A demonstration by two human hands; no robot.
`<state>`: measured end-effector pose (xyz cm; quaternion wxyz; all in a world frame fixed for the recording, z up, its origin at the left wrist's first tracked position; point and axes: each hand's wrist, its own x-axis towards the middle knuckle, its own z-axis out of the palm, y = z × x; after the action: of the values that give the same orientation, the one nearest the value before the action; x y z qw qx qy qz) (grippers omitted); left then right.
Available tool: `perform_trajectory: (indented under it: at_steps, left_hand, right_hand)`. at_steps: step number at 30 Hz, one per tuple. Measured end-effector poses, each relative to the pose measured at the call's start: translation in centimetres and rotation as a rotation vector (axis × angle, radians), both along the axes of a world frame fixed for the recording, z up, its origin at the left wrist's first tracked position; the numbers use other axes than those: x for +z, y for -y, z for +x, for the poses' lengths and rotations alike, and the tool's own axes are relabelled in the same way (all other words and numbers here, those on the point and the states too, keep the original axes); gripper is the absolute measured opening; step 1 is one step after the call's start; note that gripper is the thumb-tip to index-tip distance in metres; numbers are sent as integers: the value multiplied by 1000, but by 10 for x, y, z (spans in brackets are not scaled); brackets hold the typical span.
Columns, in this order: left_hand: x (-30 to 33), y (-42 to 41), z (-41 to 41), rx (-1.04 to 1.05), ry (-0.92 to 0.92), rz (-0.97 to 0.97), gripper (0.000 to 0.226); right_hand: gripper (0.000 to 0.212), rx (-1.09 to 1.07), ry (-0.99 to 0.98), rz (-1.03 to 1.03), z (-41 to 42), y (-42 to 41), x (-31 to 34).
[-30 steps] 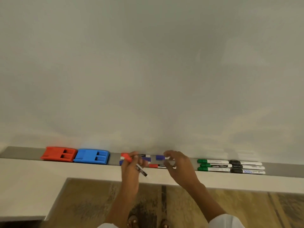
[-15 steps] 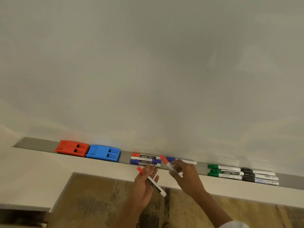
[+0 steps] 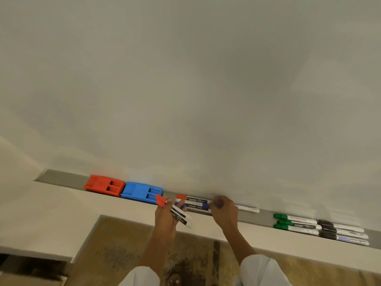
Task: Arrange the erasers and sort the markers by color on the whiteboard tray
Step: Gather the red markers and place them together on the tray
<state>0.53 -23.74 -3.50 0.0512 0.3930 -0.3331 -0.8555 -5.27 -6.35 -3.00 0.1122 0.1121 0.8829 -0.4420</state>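
Along the long grey whiteboard tray [image 3: 59,178], far to the left, sits a red plastic eraser [image 3: 104,185]. A blue plastic eraser [image 3: 141,192] touches its right side, so the erasers look neatly lined up.

Next comes the left hand [image 3: 167,218]. It is closed around two red-capped white markers [image 3: 175,212], held just in front of the tray. Their red caps point up toward the blue eraser.

Behind the fingers, one red-capped marker [image 3: 190,198] lies in the tray next to the board. Two blue markers [image 3: 196,205] lie just in front of it.

The right hand [image 3: 225,213] reaches into the tray at the right end of those blue markers. It seems to pinch a blue cap, but it is blurry, so I cannot tell for sure. A white marker barrel [image 3: 247,208] sticks out to its right.

Farther right lie three green-capped markers [image 3: 294,222], then three black-capped markers [image 3: 340,231], end to end with the green ones.

Markers are light, hard and smooth. They roll easily. I think it is best to hold one around the middle and lay it down flat.
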Motion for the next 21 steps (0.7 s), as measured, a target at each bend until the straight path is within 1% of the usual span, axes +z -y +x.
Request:
perform_trajectory:
  at_steps: [1, 3, 6, 8, 10, 12, 14, 16, 17, 19, 21]
  left_hand:
    - [2, 1, -7, -13, -8, -17, 34]
    - [6, 0, -20, -84, -22, -49, 34]
    - [7, -3, -33, -177, 25, -105, 26]
    - [8, -3, -36, -216, 51, -135, 18]
    - [11, -2, -33, -225, 48, -142, 14]
    - [15, 1, -27, -207, 18, -144, 19]
    - [22, 1, -20, -161, -40, -130, 28]
    - [32, -4, -12, -94, -83, -83, 35]
    - [37, -10, -8, -61, -89, -49, 35]
    - [45, -23, 0, -3, -92, 27, 30]
    - [51, -36, 8, 20, -95, 97, 23]
  right_hand:
    - [22, 7, 4, 10, 0, 3, -2]
    - [20, 19, 8, 28, -1, 9, -4]
    - [17, 27, 14, 45, -3, 15, -5]
    - [18, 4, 26, 14, -3, 16, -6]
    - [23, -56, 31, -58, 0, 18, -2]
    - [25, -142, -3, -125, 5, 18, 5]
    - [21, -212, -71, -197, 13, 15, 14]
    - [11, -220, -102, -343, 22, 8, 23]
    - [7, -210, -103, -431, 28, 3, 28]
    - [8, -217, -146, -556, 40, -11, 37]
    - [9, -301, -196, -629, 52, -29, 45]
